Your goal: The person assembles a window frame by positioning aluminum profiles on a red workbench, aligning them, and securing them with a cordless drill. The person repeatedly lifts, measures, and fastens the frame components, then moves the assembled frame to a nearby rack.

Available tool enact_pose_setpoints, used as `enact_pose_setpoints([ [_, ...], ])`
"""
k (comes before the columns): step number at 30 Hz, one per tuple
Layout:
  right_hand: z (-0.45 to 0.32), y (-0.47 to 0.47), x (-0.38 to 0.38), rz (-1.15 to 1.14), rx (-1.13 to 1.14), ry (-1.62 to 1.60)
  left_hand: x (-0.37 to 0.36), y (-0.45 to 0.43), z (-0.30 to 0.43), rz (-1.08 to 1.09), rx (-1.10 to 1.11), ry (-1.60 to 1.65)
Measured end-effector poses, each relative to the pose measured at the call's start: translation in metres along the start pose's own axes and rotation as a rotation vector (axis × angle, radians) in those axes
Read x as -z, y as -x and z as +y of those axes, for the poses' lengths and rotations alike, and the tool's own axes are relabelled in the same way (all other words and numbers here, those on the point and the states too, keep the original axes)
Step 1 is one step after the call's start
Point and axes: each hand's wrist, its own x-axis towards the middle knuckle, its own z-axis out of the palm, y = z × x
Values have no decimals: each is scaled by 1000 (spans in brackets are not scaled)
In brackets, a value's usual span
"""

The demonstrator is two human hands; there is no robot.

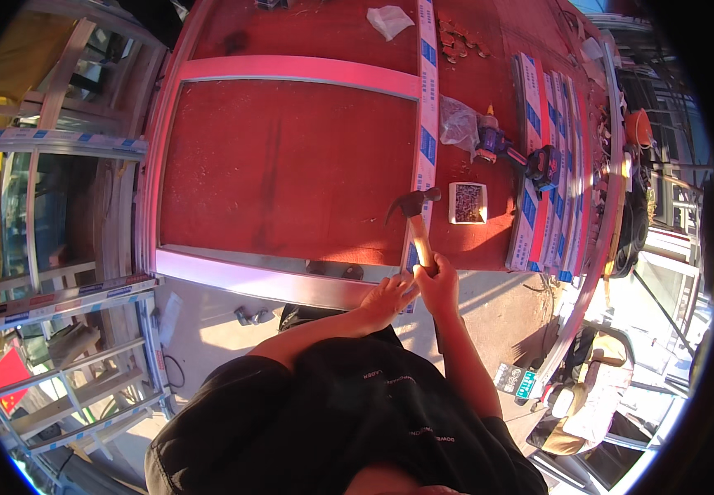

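Observation:
A claw hammer [419, 232] with a dark head and a wooden handle is gripped in my right hand [441, 288], near the handle's lower end. Its head overlaps the taped right side bar [426, 117] of a metal frame in my view; whether it touches the bar I cannot tell. My left hand [388, 300] rests at the frame's near right corner, beside my right hand, with its fingers on or close to the metal. The pale near rail [258, 275] runs left from that corner. What lies under my left fingers is hidden.
On the red table surface [295, 173], a white box of screws [468, 203] stands right of the frame. Beyond it lie a cordless power tool [512, 151], clear plastic bag [458, 124] and stacked taped profiles [549, 173]. Assembled frames [84, 303] stand on the left.

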Motion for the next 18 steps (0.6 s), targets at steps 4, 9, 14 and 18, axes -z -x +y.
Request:
enact_pose_setpoints([
  [4,-46,-52,-68,-165,91,-40,-15,-19,11,-137,35,375],
  [9,-101,-106,-137,-223,72,-144,-2,1,-13,-80,-126,447],
  [14,-127,-133,-168,-92,366,-161,60,69,-72,62,-24,429],
  [18,-75,-160,-83,59,566,-208,111,101,-90,123,423,529],
])
